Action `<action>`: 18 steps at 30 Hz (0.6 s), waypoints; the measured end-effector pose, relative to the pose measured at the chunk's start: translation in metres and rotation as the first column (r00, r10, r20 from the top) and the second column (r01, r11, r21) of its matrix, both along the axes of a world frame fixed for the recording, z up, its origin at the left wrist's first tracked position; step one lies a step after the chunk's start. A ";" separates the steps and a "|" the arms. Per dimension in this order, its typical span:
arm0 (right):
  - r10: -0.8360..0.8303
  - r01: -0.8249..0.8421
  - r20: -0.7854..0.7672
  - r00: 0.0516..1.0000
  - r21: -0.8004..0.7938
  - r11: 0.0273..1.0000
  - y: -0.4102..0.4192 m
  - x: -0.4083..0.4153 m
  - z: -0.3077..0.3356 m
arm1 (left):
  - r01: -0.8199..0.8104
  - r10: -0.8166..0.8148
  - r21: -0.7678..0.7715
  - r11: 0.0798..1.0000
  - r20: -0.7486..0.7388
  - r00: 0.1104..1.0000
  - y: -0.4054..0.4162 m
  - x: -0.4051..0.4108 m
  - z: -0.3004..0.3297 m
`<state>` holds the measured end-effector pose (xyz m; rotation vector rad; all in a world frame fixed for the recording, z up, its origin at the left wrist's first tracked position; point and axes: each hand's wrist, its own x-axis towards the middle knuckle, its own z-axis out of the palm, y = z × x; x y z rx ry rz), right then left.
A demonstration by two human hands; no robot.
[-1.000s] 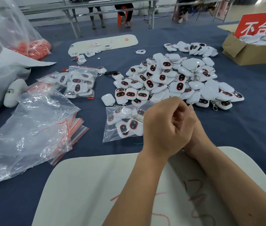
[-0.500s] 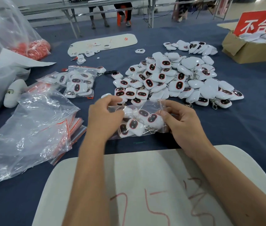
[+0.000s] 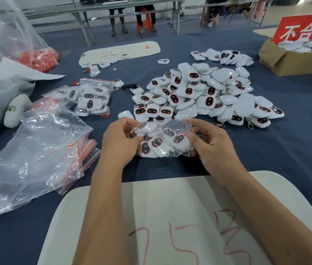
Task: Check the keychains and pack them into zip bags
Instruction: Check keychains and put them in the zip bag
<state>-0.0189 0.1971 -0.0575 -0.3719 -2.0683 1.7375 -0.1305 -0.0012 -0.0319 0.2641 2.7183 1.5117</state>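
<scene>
- Head view: a clear zip bag (image 3: 162, 139) was held just above the blue desk (image 3: 295, 150), between the two hands and near the person.
- The bag was thin, crinkled and see-through. Inside lay several keychains, each a white rounded-square pad with a dark oval window ringed in red.
- The left hand (image 3: 119, 143) gripped the bag's left edge, its fingers curled round the plastic.
- The right hand (image 3: 211, 146) pinched the bag's right edge between thumb and curled fingers.
- Just beyond the bag, a large heap of loose keychains (image 3: 205, 94) spread over the desk, some face up, some showing plain white backs, with metal clasps visible at the edges.
- To the left lay a filled bag of keychains (image 3: 92, 98), and nearer, a stack of empty zip bags (image 3: 42, 155) with red seal strips.
- A white board (image 3: 170, 217) with red handwritten marks lay under the forearms.
- A cardboard box (image 3: 285, 60) with a red sign stood far right.
</scene>
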 end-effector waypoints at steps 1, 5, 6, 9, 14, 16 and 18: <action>-0.002 0.002 0.004 1.000 0.008 1.000 0.000 0.000 0.000 | 0.026 -0.028 0.040 0.999 0.041 0.999 -0.003 0.000 0.001; -0.002 0.001 0.009 1.000 0.025 1.000 0.001 0.000 -0.001 | 0.063 -0.097 0.208 0.976 0.155 0.983 -0.010 0.002 0.004; -0.002 0.002 0.007 1.000 0.027 1.000 0.001 0.000 -0.001 | 0.083 -0.124 0.220 0.972 0.176 0.977 -0.010 0.003 0.005; -0.011 0.010 0.010 1.000 0.027 1.000 0.001 0.000 0.000 | 0.110 -0.155 0.215 0.970 0.206 0.966 -0.008 0.004 0.007; -0.006 0.005 0.018 1.000 0.033 0.999 0.000 0.001 0.002 | 0.046 -0.090 0.261 0.964 0.161 0.983 0.001 0.005 0.005; -0.004 0.004 0.020 1.000 0.037 0.999 0.000 0.001 0.003 | 0.005 -0.038 0.258 0.966 0.123 0.992 0.006 0.006 0.004; -0.002 0.001 0.018 1.000 0.041 0.999 0.000 0.001 0.003 | -0.018 0.005 0.173 0.985 0.071 0.997 0.010 0.006 0.002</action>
